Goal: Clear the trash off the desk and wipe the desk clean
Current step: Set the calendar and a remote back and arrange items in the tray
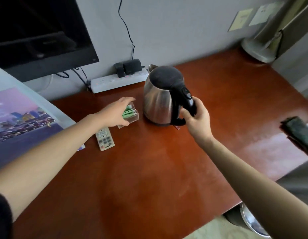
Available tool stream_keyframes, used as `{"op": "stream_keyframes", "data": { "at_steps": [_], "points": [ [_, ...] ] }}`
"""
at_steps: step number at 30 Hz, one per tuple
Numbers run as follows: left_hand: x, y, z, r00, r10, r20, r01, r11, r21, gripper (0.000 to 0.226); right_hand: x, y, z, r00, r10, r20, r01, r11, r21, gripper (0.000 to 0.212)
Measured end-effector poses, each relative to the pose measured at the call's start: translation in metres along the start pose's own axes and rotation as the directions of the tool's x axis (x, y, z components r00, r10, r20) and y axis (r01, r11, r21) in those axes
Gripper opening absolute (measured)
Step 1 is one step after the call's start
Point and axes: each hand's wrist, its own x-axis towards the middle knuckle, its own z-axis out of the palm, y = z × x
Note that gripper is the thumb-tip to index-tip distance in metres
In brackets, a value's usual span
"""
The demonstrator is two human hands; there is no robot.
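Right hand (197, 116): fingers wrapped round kettle (158, 100) handle, near tabletop (149, 169) back edge. Left hand (113, 112) clasps small box (131, 119) of green packets, just beside kettle.

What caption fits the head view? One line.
Right hand grips the kettle handle; left hand holds the sachet box on the desk.

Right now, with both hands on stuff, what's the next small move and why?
Probably lift the kettle aside: the right hand grips its handle, and it stands on the desk, which needs wiping. The left hand holds the box of green packets beside it, likely to move too.
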Motion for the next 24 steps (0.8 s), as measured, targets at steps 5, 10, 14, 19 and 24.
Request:
{"op": "stream_keyframes", "data": {
  "at_steps": [5, 10, 14, 19, 24],
  "points": [
    [0.027, -0.012, 0.010, 0.999, -0.027, 0.028, 0.026, 0.999, 0.019, 0.094, 0.012, 0.018, 0.005, 0.997, -0.015, 0.080, 0.015, 1.000, -0.006, 0.035],
    [0.033, -0.014, 0.018, 0.999, -0.040, 0.012, 0.039, 0.998, 0.054, 0.090, 0.004, 0.024, 0.000, 0.979, 0.021, 0.203, -0.031, 0.999, 0.042, 0.038],
    [0.029, -0.013, 0.014, 0.995, -0.084, -0.058, 0.095, 0.966, 0.240, 0.085, 0.002, 0.024, 0.000, 0.968, 0.030, 0.248, -0.034, 0.999, 0.012, 0.037],
    [0.029, -0.015, 0.015, 0.994, -0.101, -0.044, 0.106, 0.985, 0.136, 0.078, -0.002, 0.021, 0.000, 0.974, 0.053, 0.220, -0.057, 0.998, 0.010, 0.032],
    [0.020, -0.011, 0.010, 0.991, -0.134, -0.004, 0.134, 0.981, 0.142, 0.089, -0.009, 0.018, 0.001, 0.975, 0.074, 0.208, -0.079, 0.997, 0.014, 0.041]
  ]
}}
